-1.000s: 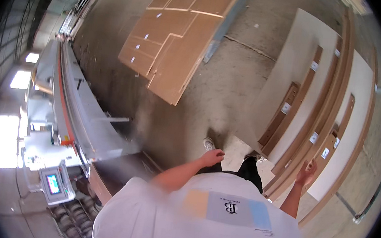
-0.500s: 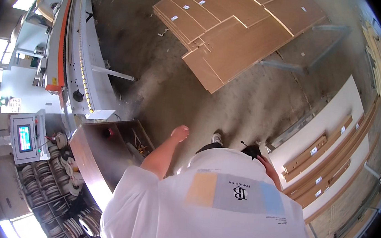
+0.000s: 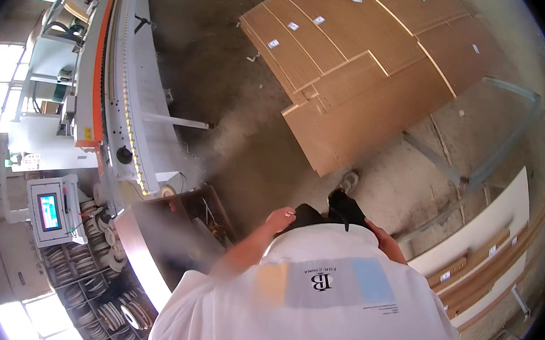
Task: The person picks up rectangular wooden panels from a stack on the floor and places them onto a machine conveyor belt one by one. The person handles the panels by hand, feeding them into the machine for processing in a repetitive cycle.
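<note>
Left hand [image 3: 281, 220] beside black trousers [image 3: 346, 207], right hand [image 3: 381, 236] by opposite hip; finger closure impossible to tell on either. Stack of flat brown wooden panels [image 3: 361, 64] lies ahead, near corner closer to left hand, front edge running away rightward.

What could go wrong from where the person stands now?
The shoe is near the corner of the brown board stack, so a foot might catch it. The grey metal bar low by the floor could be a trip hazard. The left forearm might knock the brown box beside it.
</note>
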`<state>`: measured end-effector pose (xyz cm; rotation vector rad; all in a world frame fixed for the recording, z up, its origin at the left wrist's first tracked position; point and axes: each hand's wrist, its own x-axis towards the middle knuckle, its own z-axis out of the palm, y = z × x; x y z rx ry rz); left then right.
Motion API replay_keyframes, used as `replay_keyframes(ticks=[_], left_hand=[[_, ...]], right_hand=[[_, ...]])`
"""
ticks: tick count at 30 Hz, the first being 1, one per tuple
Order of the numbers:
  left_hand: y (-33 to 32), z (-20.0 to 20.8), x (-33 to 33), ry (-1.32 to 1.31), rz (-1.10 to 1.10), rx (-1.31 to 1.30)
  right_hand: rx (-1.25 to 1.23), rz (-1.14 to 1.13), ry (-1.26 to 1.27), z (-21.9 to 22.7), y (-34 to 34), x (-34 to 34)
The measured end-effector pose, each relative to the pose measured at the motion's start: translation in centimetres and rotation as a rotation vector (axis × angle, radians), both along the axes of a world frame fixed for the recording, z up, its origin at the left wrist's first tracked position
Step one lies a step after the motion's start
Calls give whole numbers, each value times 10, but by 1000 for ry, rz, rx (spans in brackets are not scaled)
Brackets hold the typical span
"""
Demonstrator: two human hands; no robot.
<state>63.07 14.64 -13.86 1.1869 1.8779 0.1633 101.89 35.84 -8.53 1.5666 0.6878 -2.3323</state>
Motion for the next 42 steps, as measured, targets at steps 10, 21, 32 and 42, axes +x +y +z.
replay_keyframes(ticks=[10, 21, 32, 42], left_hand=[[153, 26, -145, -284, 620, -144], [391, -105, -419, -582, 815, -130], [613, -224, -613, -519, 1053, -34], [650, -193, -624, -577, 1454, -10]], right_hand=[[559, 263, -87, -31, 117, -100], [415, -207, -599, -10, 54, -176], [199, -355, -719, 106, 92, -415], [184, -304, -665, 113, 113, -497]])
